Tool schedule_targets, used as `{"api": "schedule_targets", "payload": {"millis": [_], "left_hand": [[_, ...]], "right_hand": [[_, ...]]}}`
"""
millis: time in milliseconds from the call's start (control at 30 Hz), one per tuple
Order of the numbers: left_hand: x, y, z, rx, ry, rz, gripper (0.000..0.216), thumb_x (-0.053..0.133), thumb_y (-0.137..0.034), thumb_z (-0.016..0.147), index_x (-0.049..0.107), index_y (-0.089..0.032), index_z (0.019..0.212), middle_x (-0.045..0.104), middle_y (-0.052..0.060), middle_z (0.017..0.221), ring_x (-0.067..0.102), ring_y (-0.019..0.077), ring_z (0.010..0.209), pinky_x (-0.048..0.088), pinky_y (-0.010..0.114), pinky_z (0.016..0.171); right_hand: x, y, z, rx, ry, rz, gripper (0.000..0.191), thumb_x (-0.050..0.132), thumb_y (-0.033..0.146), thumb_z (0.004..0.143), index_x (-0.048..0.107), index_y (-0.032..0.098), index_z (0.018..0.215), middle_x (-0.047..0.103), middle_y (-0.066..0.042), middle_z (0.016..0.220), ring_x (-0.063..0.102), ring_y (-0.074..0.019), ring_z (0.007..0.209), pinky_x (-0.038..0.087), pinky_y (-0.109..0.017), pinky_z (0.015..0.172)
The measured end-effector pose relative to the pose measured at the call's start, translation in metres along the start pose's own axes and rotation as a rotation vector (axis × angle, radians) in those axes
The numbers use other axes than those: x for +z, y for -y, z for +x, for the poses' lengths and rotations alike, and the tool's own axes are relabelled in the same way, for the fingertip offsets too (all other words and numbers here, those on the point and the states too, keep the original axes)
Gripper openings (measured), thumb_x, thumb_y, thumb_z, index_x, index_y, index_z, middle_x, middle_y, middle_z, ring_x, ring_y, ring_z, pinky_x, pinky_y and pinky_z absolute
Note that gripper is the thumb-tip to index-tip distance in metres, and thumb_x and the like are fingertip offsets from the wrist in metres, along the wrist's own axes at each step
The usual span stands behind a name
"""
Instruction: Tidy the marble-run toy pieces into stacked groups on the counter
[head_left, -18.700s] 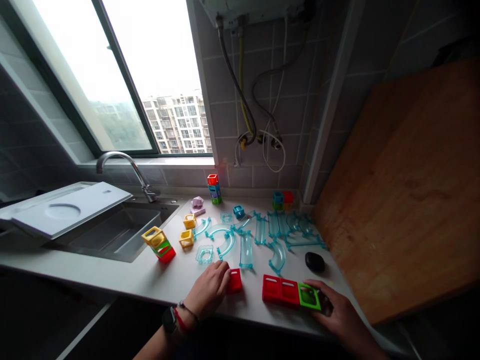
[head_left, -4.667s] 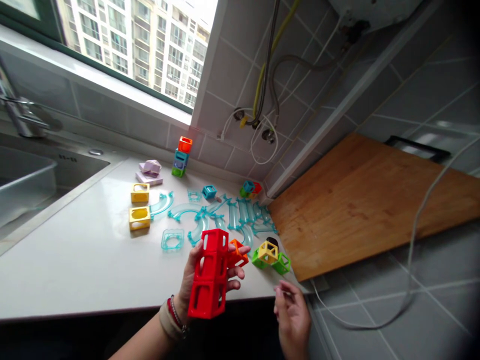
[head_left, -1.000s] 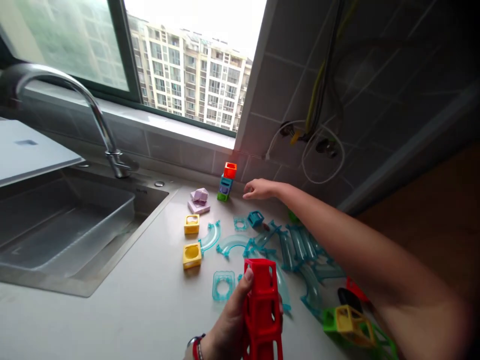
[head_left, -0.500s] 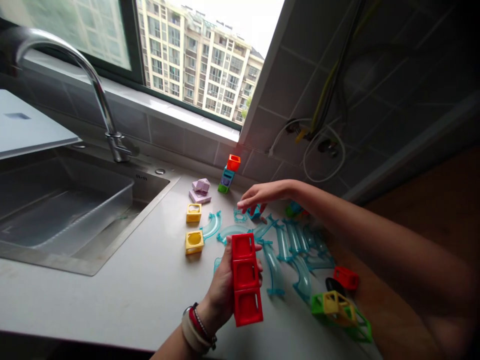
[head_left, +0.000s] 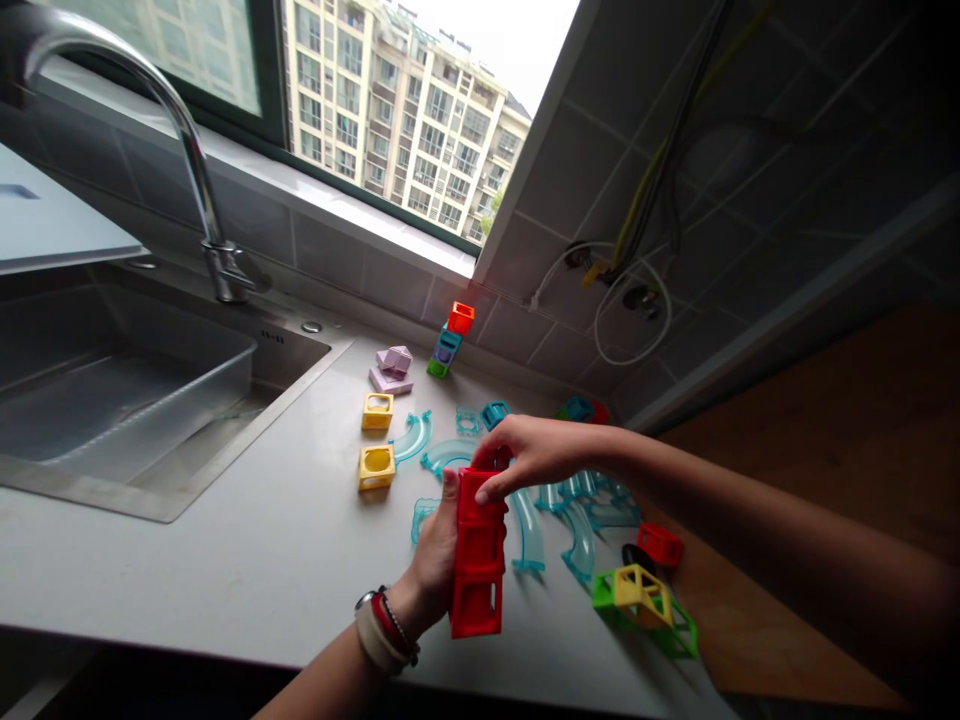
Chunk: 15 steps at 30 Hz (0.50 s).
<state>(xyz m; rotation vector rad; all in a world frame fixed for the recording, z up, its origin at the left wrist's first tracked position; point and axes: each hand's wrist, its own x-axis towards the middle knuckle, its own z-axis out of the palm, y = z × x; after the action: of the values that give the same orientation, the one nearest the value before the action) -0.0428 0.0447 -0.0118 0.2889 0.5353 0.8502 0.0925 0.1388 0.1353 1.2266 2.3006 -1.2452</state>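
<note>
A column of red hollow cube blocks (head_left: 478,560), joined end to end, rests in my left hand (head_left: 436,548), which is wrapped round it from the left. My right hand (head_left: 517,455) comes in from the right and pinches the far end block, thumb on its near face; its other fingers are partly hidden behind. Just beyond my hands lie a translucent teal square plate (head_left: 424,519), a curved teal track piece (head_left: 446,457) and a dark teal cube block (head_left: 495,414). More teal tracks (head_left: 528,535) spread to the right, partly covered by my right arm.
Two yellow cube blocks (head_left: 376,467) and pink blocks (head_left: 391,369) sit left of the tracks, near the sink (head_left: 172,505). A small block tower (head_left: 448,340) stands by the wall. Green and yellow blocks (head_left: 643,597) and a red block (head_left: 660,545) lie near the right counter edge.
My right hand has moved from above the teal pieces down to the red column and closed on its far end. The left hand still holds the column. The view has shifted slightly.
</note>
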Motion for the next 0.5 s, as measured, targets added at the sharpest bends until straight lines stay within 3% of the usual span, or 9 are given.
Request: {"api": "schedule_targets", "payload": {"millis": [333, 500], "left_hand": [[-0.002, 0.008, 0.001, -0.162, 0.109, -0.019, 0.082, 0.048, -0.092, 0.071, 0.064, -0.013, 0.084, 0.062, 0.003, 0.059, 0.058, 0.0144, 0.045, 0.046, 0.025, 0.043], [0.000, 0.016, 0.000, -0.194, 0.181, -0.010, 0.082, 0.044, -0.091, 0.076, 0.065, -0.012, 0.079, 0.062, 0.005, 0.057, 0.059, 0.0154, 0.045, 0.044, 0.025, 0.044]], "right_hand": [[0.023, -0.005, -0.020, 0.042, -0.160, 0.061, 0.051, 0.080, 0.059, 0.075, 0.079, 0.014, 0.099, 0.072, -0.002, 0.077, 0.061, -0.0149, 0.069, 0.045, -0.023, 0.061], [0.040, -0.008, -0.034, 0.018, -0.217, 0.060, 0.047, 0.080, 0.057, 0.076, 0.079, 0.015, 0.097, 0.071, -0.001, 0.077, 0.061, -0.0149, 0.070, 0.046, -0.023, 0.062]]}}
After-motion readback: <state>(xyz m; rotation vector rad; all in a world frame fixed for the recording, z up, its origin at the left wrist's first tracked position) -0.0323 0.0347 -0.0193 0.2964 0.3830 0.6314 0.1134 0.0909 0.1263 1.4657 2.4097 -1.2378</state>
